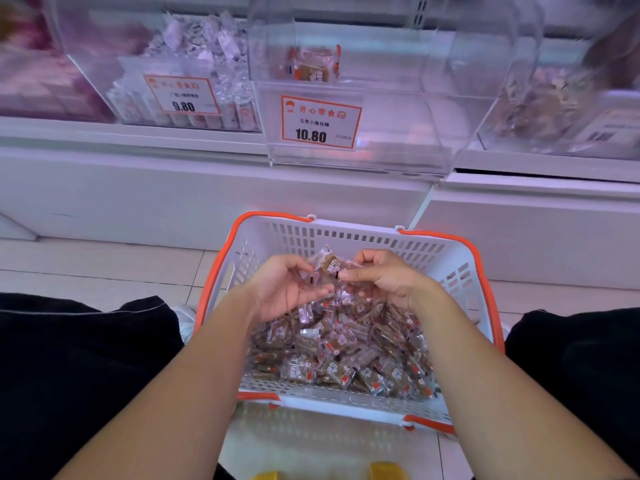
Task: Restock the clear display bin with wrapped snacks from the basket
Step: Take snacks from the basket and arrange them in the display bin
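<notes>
A white basket (pixel 349 233) with an orange rim sits on the floor between my knees, holding several clear-wrapped brown snacks (pixel 339 348). Above the pile, my left hand (pixel 287 289) lies palm up with wrapped snacks (pixel 329 265) on its fingers. My right hand (pixel 384 275) pinches the same snacks from the right. The clear display bin (pixel 391 109) stands on the shelf ahead, with a 10.80 price tag (pixel 320 122). It holds a few wrapped snacks (pixel 313 64) at its back.
A bin of pale wrapped sweets (pixel 194 64) with a 9.80 tag stands to the left. Another clear bin of brownish goods (pixel 540 102) stands to the right. A white shelf base (pixel 173 192) runs below. My black-trousered knees (pixel 76 358) flank the basket.
</notes>
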The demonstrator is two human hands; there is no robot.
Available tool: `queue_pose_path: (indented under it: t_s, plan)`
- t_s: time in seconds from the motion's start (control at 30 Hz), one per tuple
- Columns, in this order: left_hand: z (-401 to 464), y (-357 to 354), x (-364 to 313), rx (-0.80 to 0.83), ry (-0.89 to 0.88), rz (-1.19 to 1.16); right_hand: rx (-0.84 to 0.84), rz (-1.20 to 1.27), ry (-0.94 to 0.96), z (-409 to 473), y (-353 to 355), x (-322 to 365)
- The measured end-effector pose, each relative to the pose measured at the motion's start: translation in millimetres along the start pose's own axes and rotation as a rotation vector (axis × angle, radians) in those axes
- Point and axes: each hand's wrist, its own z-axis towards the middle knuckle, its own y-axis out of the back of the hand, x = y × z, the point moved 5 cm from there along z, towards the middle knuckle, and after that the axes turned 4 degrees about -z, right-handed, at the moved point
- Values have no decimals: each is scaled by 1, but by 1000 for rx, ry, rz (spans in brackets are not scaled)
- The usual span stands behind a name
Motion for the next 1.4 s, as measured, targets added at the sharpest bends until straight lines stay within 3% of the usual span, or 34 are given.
queue_pose_path:
  t_s: [0.2, 0.4, 0.6, 0.83, 0.97, 1.13, 1.2, 1.33, 1.4]
  plan:
    - [-11, -16, 8, 87, 228, 193, 110, -198, 23, -7, -2, 18]
    - [-3, -24, -10, -38, -37, 156, -196, -211, 192, -9, 8, 41]
    - [0, -27, -13, -37, -125, 196, 21, -417, 158, -14, -14, 52]
    - [-2, -34, -14, 24, -124, 279, -9, -396, 239, -22, -21, 72]
    - [3, -39, -16, -44, -184, 351, -49, -427, 312, -18, -36, 75]
    - [-2, -40, -21, -71, -278, 330, -68, -268, 355, -22, -25, 72]
    - [-4, -42, -24, -117, -314, 356, -46, -291, 345, -23, -26, 72]
    - [-3, -30, -33, -442, -388, 383, -7, -244, 314, -24, -46, 73]
    - [-3, -28, -37, -501, -392, 405, -14, -284, 317, -25, -51, 75]
